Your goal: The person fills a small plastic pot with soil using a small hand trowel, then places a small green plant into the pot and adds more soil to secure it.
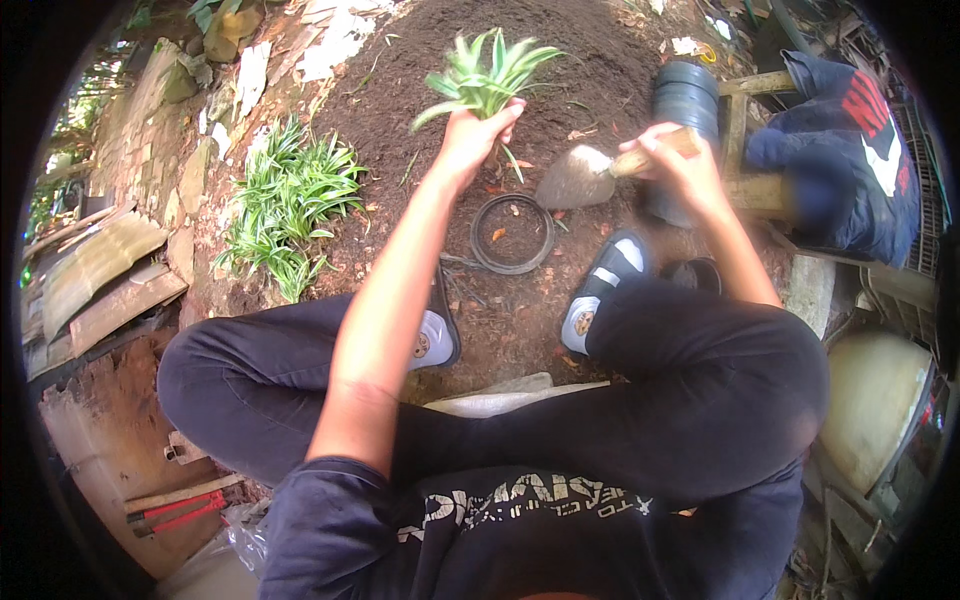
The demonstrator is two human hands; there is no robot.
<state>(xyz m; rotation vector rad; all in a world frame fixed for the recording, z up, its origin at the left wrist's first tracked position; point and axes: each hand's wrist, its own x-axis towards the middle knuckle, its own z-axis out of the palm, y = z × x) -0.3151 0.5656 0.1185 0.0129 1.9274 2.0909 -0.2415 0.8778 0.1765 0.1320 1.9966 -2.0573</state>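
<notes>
My left hand (480, 135) grips a small spider plant (487, 75) with green-and-white leaves by its base, above the dark soil. In my right hand (675, 154) is the wooden handle of a trowel (577, 180), its metal blade pointing left and slightly blurred. Between and below the hands, a round black plastic pot (512, 268) stands on the ground, with soil and a brown leaf visible inside its rim. A pile of similar spider plants (289, 202) lies on the ground to the left.
A mound of dark soil (570, 67) rises ahead. Stacked black pots (684, 97) lie at the right, beside a wooden stool (739, 142) with dark cloth (840, 150) over it. Another dark pot (694, 276) is near my right knee. Boards (112, 277) and stones lie left.
</notes>
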